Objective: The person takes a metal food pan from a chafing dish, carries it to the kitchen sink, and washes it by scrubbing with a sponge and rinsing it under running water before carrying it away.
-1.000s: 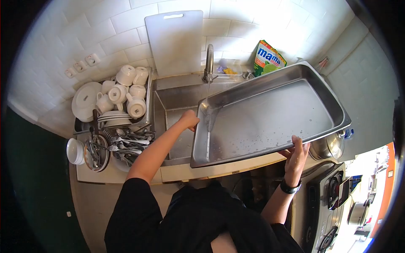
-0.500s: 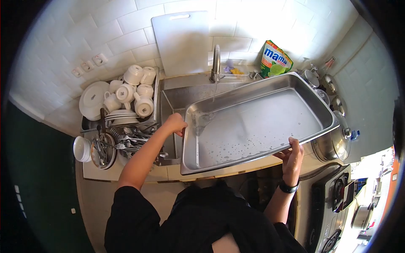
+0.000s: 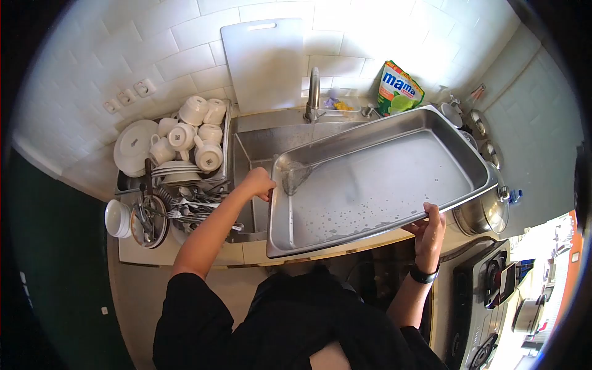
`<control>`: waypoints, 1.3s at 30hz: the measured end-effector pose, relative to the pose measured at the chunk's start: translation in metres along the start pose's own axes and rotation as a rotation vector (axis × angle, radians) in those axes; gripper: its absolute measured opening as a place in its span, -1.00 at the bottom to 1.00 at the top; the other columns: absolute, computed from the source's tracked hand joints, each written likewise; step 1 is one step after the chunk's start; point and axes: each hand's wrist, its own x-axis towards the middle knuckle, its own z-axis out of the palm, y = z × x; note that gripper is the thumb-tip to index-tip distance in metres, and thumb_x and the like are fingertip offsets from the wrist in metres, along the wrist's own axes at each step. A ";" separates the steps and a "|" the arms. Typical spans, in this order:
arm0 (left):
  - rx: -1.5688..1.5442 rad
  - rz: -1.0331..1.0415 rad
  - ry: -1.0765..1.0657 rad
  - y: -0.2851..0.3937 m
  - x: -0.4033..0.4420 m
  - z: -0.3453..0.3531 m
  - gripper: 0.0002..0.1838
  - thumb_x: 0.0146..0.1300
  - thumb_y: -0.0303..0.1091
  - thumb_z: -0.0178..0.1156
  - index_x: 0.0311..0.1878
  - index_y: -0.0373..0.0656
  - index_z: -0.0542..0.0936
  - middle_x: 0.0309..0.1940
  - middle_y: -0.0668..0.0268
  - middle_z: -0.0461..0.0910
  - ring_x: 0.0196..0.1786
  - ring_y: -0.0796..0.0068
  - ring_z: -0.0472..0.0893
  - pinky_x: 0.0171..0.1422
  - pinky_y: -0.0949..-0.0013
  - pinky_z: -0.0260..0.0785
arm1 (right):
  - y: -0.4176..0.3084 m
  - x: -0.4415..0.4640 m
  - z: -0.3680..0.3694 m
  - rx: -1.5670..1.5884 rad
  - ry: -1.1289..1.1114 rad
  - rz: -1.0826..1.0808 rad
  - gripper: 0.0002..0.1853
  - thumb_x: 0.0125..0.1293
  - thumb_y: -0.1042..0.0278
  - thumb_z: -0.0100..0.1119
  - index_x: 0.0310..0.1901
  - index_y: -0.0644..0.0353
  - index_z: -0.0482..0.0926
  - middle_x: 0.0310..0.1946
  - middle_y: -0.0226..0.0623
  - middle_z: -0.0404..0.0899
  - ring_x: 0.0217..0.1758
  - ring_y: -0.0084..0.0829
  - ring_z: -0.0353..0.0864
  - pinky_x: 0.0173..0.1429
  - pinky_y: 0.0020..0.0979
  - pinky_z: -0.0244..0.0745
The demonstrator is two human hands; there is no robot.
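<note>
steel pan (image 3: 394, 172) | between left hand (image 3: 256, 183) and right hand (image 3: 428, 237) | held

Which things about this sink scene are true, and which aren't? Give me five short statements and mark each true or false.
1. The left hand holds the left end of the large metal tray. True.
2. The right hand holds the green pouch. False: it holds the tray's near edge.
3. The white cutting board leans against the tiled wall. True.
4. The white mugs sit inside the sink. False: they are piled to the left of it.
5. Droplets dot the bottom of the tray. True.
</note>
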 end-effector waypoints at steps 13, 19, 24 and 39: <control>0.020 -0.003 -0.037 0.017 0.017 0.017 -0.79 -0.10 -0.43 0.13 -0.59 -0.47 0.50 -0.66 0.06 0.52 -0.61 0.27 0.57 -0.58 0.35 0.48 | -0.008 -0.004 -0.012 -0.023 0.047 -0.039 -0.70 0.09 0.30 -0.08 -0.24 0.39 0.33 -0.43 -0.16 0.49 -0.44 -0.32 0.59 -0.40 -0.32 0.62; -0.026 -0.010 -0.031 0.031 0.022 0.020 -0.67 -0.05 -0.30 0.13 -0.53 -0.51 0.50 -0.61 0.03 0.54 -0.58 0.24 0.59 -0.55 0.32 0.50 | 0.000 0.002 -0.016 -0.012 0.058 -0.055 -0.71 0.08 0.34 -0.08 -0.20 0.35 0.30 -0.44 -0.18 0.48 -0.45 -0.32 0.58 -0.41 -0.31 0.62; -0.235 -0.040 -0.041 0.027 0.046 0.018 -0.61 0.00 -0.26 0.09 -0.40 -0.55 0.47 -0.54 -0.01 0.53 -0.56 0.17 0.58 -0.53 0.24 0.51 | 0.006 0.006 -0.011 0.059 0.094 -0.068 -0.79 0.06 0.43 -0.08 -0.25 0.28 0.30 -0.47 -0.27 0.43 -0.44 -0.34 0.55 -0.37 -0.23 0.60; -0.497 -0.043 0.070 0.038 0.048 -0.069 -0.58 0.01 -0.11 0.05 -0.33 -0.39 0.44 -0.50 0.08 0.48 -0.50 0.22 0.54 -0.40 0.20 0.45 | 0.104 0.068 -0.008 0.514 -0.048 0.279 -0.94 -0.05 0.50 -0.09 -0.50 0.25 0.37 -0.46 -0.28 0.41 -0.33 -0.29 0.45 -0.09 -0.26 0.36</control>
